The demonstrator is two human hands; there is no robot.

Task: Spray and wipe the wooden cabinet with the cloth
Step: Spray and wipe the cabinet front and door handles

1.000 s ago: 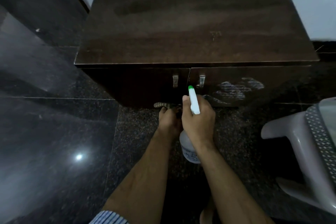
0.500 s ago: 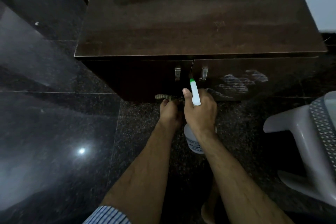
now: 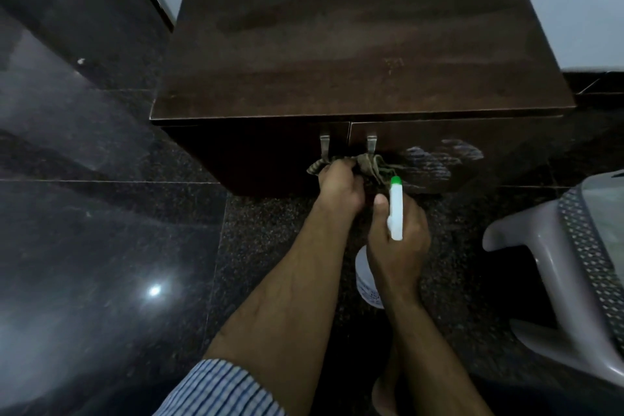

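A dark wooden cabinet [image 3: 358, 54] with two front doors and two metal handles stands against the white wall. My left hand [image 3: 337, 186] is closed on a striped brownish cloth [image 3: 366, 164], pressed against the cabinet front just below the handles. My right hand [image 3: 398, 233] grips a white spray bottle [image 3: 395, 209] with a green nozzle tip; the nozzle points at the right door. The bottle's body shows below my wrist. White foamy spray marks [image 3: 435, 159] sit on the right door.
Glossy dark granite floor [image 3: 101, 246] surrounds the cabinet. A grey plastic stool [image 3: 557, 263] with a perforated seat stands at the right, close to my right arm. My bare foot [image 3: 388, 392] shows at the bottom edge.
The cloth has come up from near the floor to the door front just below the handles, and more of it shows. My right hand with the bottle has drawn back and to the right.
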